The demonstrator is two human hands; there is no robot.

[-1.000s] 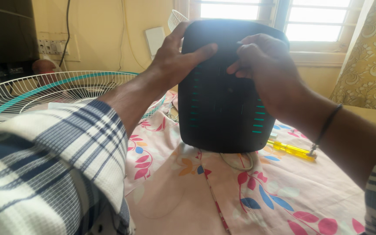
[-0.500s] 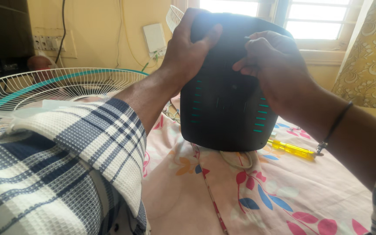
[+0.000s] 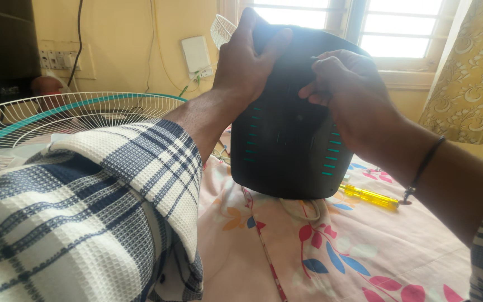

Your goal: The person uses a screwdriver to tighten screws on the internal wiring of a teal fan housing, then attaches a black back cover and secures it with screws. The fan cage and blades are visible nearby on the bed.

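Gripping the black housing [image 3: 289,145], both hands, left [image 3: 247,61] and right [image 3: 347,95], apparently hold it upright.

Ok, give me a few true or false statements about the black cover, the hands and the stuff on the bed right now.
1. Both hands grip the black cover near its top. True: left hand, right hand.
2. The yellow screwdriver is in the right hand. False: it lies on the floral sheet, beside the cover.
3. A white fan grille with a teal rim sits to the left. True.
4. The cover lies flat on the sheet. False: it stands upright, its lower edge on the sheet.
5. The right wrist carries a dark band. True.
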